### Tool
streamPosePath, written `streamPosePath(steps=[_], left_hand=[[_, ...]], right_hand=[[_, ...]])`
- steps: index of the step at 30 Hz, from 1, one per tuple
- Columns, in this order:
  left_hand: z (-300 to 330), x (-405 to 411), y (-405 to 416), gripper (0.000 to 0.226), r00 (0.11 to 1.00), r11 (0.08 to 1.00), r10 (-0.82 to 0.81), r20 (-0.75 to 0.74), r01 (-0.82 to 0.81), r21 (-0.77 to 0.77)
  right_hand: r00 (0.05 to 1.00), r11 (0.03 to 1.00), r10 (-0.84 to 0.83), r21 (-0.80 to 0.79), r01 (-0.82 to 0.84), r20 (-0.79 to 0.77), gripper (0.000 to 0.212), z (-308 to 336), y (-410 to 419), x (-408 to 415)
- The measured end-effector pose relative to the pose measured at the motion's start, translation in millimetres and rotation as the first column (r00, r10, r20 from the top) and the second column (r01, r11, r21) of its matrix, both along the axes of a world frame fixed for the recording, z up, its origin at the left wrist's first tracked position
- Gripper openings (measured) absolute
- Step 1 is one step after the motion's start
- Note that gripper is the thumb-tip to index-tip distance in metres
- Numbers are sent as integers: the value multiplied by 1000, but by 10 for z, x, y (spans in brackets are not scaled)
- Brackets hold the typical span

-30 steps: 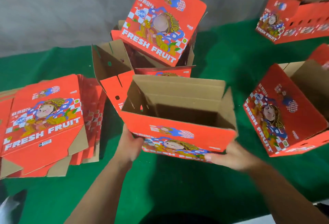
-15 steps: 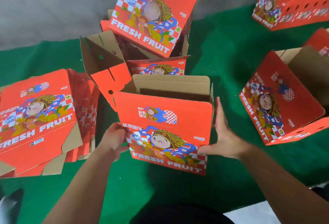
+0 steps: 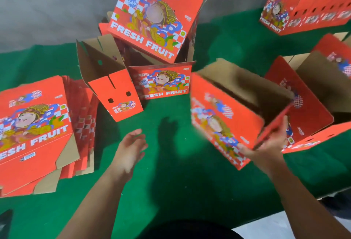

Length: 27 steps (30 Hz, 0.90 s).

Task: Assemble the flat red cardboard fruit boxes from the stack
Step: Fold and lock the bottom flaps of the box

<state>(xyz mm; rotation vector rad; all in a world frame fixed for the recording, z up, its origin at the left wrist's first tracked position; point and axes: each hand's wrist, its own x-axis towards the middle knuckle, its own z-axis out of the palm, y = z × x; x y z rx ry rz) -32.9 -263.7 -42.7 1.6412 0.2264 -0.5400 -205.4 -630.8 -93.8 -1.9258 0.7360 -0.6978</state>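
the right hand (image 3: 269, 149) grips the lower corner of an assembled red fruit box (image 3: 226, 119), tilted and blurred, open top facing away, just beside another assembled box (image 3: 311, 117) on the right. the left hand (image 3: 129, 151) hovers over the green cloth (image 3: 171, 191), fingers loose and spread, holding nothing. the stack of flat boxes (image 3: 34, 134) lies at the left, apart from both hands.
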Motion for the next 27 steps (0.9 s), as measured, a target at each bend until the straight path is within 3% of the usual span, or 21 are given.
streamPosePath(steps=[3,5,9,18,27], left_hand=[[-109,-40,75,26,999,1000,13,-51,-13,6],[-130,-60,93,29,998,1000,1,-60,0,18],[-108,-88,35,32,997,1000,-26,-73,27,8],[-59,-166,-166,22,990,990,-140,-23,141,17],[-291,-252,-75,20,984,990,-128,-122,134,43]], right_hand=[[946,946,-319,-79,315,-55,163,-173,-372,-235],[905,913,-408,-87,399,-125,165,-269,-628,-382],[938,957,-286,-4,291,-194,165,-239,-873,-412],[900,903,-412,-194,383,-142,154,-55,-963,-235],[841,883,-470,-155,444,-267,156,-93,-1119,-282]])
